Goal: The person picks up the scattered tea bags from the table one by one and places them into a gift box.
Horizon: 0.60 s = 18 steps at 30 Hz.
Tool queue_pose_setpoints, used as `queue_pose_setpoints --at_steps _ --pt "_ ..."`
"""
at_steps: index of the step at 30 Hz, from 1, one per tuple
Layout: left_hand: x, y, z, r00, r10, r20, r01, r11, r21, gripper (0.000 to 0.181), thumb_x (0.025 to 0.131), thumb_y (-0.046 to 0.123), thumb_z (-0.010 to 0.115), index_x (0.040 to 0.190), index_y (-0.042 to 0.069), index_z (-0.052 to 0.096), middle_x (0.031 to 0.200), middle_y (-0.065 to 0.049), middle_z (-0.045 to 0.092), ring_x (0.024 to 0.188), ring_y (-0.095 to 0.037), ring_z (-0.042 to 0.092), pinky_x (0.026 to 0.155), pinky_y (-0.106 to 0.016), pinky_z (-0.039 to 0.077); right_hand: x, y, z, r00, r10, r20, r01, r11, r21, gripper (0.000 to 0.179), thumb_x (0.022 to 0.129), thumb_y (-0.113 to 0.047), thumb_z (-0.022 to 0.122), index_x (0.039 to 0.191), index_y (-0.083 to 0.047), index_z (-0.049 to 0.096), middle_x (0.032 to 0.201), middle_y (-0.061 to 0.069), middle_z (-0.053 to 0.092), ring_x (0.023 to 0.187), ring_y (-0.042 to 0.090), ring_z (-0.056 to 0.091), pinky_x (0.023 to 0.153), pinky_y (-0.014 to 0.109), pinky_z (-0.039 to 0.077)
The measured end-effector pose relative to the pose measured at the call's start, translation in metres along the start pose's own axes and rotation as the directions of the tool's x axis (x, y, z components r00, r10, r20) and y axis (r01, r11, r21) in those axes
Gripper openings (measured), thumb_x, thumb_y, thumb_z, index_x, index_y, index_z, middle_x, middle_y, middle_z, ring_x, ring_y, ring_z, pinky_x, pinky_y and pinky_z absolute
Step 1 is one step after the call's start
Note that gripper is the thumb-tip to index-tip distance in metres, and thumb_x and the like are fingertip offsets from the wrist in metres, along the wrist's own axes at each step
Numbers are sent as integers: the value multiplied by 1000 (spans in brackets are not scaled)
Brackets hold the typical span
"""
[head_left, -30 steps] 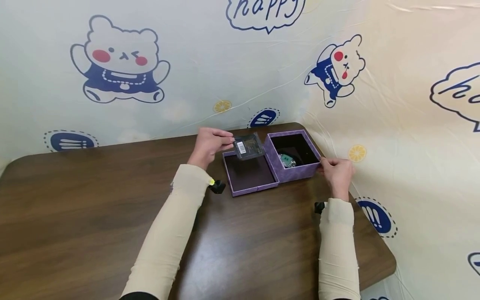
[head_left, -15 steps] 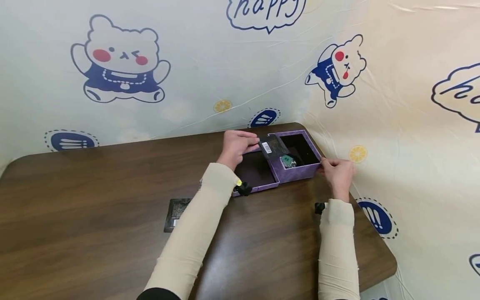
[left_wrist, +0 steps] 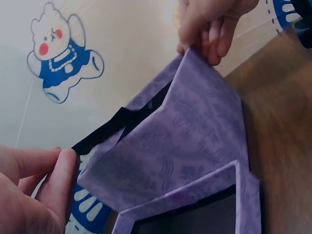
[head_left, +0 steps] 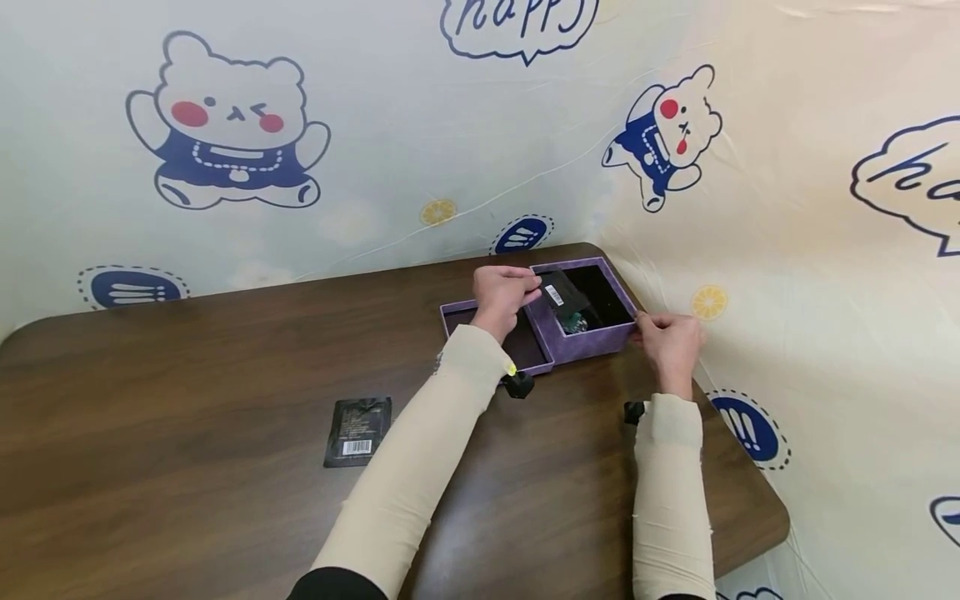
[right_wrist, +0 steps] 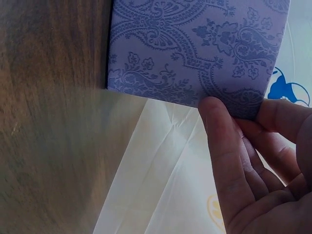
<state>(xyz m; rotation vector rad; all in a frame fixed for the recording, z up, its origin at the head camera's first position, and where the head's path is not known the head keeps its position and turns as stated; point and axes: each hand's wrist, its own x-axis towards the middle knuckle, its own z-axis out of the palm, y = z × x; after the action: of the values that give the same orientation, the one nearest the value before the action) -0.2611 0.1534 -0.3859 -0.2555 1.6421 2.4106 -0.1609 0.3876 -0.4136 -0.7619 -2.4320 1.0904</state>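
My left hand (head_left: 504, 298) pinches the edge of a flat black packet (head_left: 564, 295) with a white barcode label, over the opening of a purple patterned box (head_left: 596, 340). In the left wrist view the packet (left_wrist: 105, 130) appears edge-on, partly inside the box's rim. My right hand (head_left: 672, 343) grips the box's near right corner, thumb and fingers on either side in the right wrist view. Inside the box a small green and silvery item (head_left: 574, 322) shows below the packet; its kind is unclear. The box's open lid (head_left: 542, 367) lies attached at the left, partly behind my left hand.
A second black packet (head_left: 358, 432) with a barcode lies on the brown wooden table (head_left: 187, 417), left of my left forearm. A wall covering (head_left: 375, 125) with cartoon bears rises behind the table and along its right side.
The left hand has carried the packet rightward from above the lid to over the box. The other packet on the table has come out from behind the left forearm. The right hand stays put.
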Motion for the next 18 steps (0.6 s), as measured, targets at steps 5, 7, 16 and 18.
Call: queue_pose_setpoints --at_steps 5,7,16,18 --pt "0 -5 8 1000 12 -12 -12 1000 4 23 80 -16 76 102 -14 72 96 -17 72 85 -25 74 71 -32 62 2 1 1 1000 -10 -10 9 1000 -29 33 97 -33 68 98 -3 81 82 14 75 68 18 74 50 17 49" --pt "-1 -8 9 1000 8 -21 -7 1000 30 21 80 -14 77 101 -12 73 95 -16 72 86 -25 74 71 -31 62 2 2 2 1000 -19 -18 18 999 -39 33 97 -33 68 97 -3 81 81 14 75 69 20 74 50 17 48" --pt "-3 -17 15 998 43 -39 -37 990 139 13 77 -14 80 86 -6 77 89 -15 72 79 -23 74 67 -29 62 3 2 3 1000 -18 -4 18 998 -57 35 97 -35 66 96 -3 81 86 16 75 81 30 74 52 20 47" --pt "-2 -16 17 998 50 -25 -45 981 186 14 76 -14 81 88 -8 76 88 -15 71 77 -22 73 65 -27 62 3 3 2 1000 -26 -16 25 997 -68 36 97 -36 67 93 -4 82 85 16 75 78 25 74 53 21 46"
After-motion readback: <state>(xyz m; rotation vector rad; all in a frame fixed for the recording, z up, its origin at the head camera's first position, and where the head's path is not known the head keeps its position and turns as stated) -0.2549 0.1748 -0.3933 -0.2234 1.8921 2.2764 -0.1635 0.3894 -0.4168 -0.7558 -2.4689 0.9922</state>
